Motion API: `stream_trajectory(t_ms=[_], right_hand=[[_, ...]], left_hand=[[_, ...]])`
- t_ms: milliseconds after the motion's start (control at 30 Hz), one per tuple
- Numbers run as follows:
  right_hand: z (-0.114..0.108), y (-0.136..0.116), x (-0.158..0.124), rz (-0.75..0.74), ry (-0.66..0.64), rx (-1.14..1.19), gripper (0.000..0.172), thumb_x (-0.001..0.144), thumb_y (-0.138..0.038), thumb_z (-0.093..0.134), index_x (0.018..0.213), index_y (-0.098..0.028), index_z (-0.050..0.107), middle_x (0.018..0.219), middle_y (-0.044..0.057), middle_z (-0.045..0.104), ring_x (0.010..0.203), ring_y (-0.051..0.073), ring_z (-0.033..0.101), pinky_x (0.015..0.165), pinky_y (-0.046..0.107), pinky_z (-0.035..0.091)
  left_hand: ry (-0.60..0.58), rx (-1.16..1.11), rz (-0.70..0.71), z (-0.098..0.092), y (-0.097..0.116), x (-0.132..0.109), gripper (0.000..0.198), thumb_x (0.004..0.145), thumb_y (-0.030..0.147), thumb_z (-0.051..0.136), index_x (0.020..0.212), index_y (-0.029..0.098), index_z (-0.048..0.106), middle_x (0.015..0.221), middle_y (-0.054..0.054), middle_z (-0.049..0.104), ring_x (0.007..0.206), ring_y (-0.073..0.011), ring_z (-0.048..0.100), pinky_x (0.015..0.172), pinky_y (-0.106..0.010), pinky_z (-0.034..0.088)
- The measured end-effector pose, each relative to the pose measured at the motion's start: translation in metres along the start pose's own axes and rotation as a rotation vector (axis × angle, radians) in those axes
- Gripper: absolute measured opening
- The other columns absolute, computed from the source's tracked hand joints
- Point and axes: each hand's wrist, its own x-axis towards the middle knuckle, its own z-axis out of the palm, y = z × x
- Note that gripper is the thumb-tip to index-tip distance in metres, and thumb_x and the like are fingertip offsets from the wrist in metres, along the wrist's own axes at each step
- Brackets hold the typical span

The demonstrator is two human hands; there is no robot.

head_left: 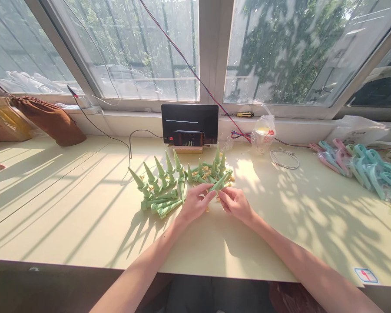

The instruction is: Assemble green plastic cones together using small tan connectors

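Observation:
My left hand (194,203) and my right hand (235,203) meet at the middle of the pale table (68,195), both pinched on one green cone-shaped plastic spike (222,181) that slants up to the right. Just behind them lies a heap of green spikes (207,170) mixed with small yellowish bits. To the left, several green spikes stand upright in a row (159,174), and a few more lie flat (162,204) in front of that row.
A dark tablet (189,121) with a phone (188,138) propped against it stands by the window sill. A plastic-wrapped cup (263,132) and coiled white cable (284,158) sit to the right; pastel clips (361,163) far right; brown bag (48,119) far left.

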Motion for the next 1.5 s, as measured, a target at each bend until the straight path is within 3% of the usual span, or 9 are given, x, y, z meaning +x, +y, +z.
stream_trajectory(t_ms=[167,300,433,633,800,900,1067,1333,1500], right_hand=[[-0.005,-0.002,0.002,0.230,-0.074,0.273,0.044,0.079,-0.058,0.071,0.069,-0.017,0.058,0.054,-0.007,0.042,0.034,0.002,0.026,0.034,0.021,0.014],[-0.012,-0.001,0.005,0.362,-0.207,0.517,0.040,0.077,-0.050,0.077,0.072,-0.015,0.058,0.055,-0.009,0.035,0.038,0.000,0.018,0.034,0.017,0.013],[-0.015,0.001,0.008,0.417,-0.222,0.590,0.037,0.078,-0.044,0.078,0.071,-0.015,0.056,0.054,-0.010,0.033,0.038,0.000,0.017,0.033,0.015,0.014],[-0.007,-0.001,0.006,0.296,-0.090,0.403,0.044,0.079,-0.055,0.072,0.068,-0.016,0.057,0.053,-0.008,0.039,0.034,0.001,0.024,0.032,0.017,0.015],[0.000,0.001,0.002,0.025,0.053,0.090,0.041,0.086,-0.058,0.063,0.076,-0.018,0.058,0.054,-0.005,0.047,0.035,0.008,0.039,0.033,0.022,0.031],[-0.001,0.005,0.001,-0.150,0.126,-0.138,0.033,0.088,-0.052,0.064,0.090,-0.019,0.060,0.070,-0.001,0.058,0.048,0.012,0.053,0.042,0.025,0.043],[-0.005,0.013,0.004,-0.373,0.233,-0.464,0.026,0.096,-0.043,0.054,0.089,-0.019,0.062,0.077,0.005,0.065,0.062,0.016,0.059,0.059,0.028,0.050],[-0.008,0.021,0.008,-0.485,0.232,-0.564,0.028,0.099,-0.034,0.047,0.078,-0.019,0.059,0.066,0.001,0.058,0.056,0.014,0.052,0.056,0.027,0.045],[-0.007,0.019,0.005,-0.432,0.211,-0.528,0.026,0.096,-0.034,0.050,0.076,-0.019,0.057,0.062,0.000,0.055,0.052,0.013,0.050,0.052,0.026,0.041]], left_hand=[[-0.002,0.009,0.025,-0.001,-0.003,0.001,0.040,0.087,0.044,0.064,0.114,0.017,0.072,0.094,-0.008,0.070,0.077,-0.0164,0.061,0.058,-0.023,0.055],[-0.023,0.008,0.055,-0.001,-0.005,0.002,0.040,0.089,0.043,0.062,0.117,0.017,0.070,0.093,-0.008,0.068,0.074,-0.0154,0.059,0.053,-0.022,0.053],[-0.018,0.019,0.057,0.001,-0.003,0.002,0.040,0.089,0.042,0.061,0.118,0.016,0.070,0.093,-0.008,0.068,0.072,-0.0153,0.060,0.052,-0.023,0.054],[0.022,0.064,0.025,0.004,-0.003,0.000,0.041,0.088,0.044,0.062,0.117,0.016,0.070,0.090,-0.008,0.070,0.073,-0.0171,0.064,0.049,-0.023,0.055],[0.076,0.062,0.008,0.004,-0.006,0.001,0.039,0.088,0.045,0.062,0.114,0.017,0.070,0.093,-0.008,0.073,0.075,-0.0174,0.067,0.059,-0.026,0.057],[0.086,0.024,0.006,0.003,-0.004,0.001,0.036,0.088,0.045,0.062,0.111,0.019,0.071,0.101,-0.008,0.074,0.082,-0.0188,0.069,0.066,-0.027,0.057],[0.073,0.016,-0.013,0.003,0.000,0.000,0.034,0.088,0.046,0.063,0.105,0.018,0.073,0.092,-0.007,0.073,0.081,-0.0192,0.068,0.063,-0.025,0.055],[0.036,0.041,-0.025,0.003,0.000,-0.001,0.035,0.089,0.048,0.060,0.099,0.016,0.074,0.086,-0.006,0.071,0.073,-0.0161,0.063,0.056,-0.022,0.047],[0.020,0.047,-0.015,0.002,0.000,-0.002,0.035,0.089,0.047,0.061,0.096,0.016,0.075,0.080,-0.005,0.068,0.068,-0.0141,0.059,0.056,-0.022,0.045]])
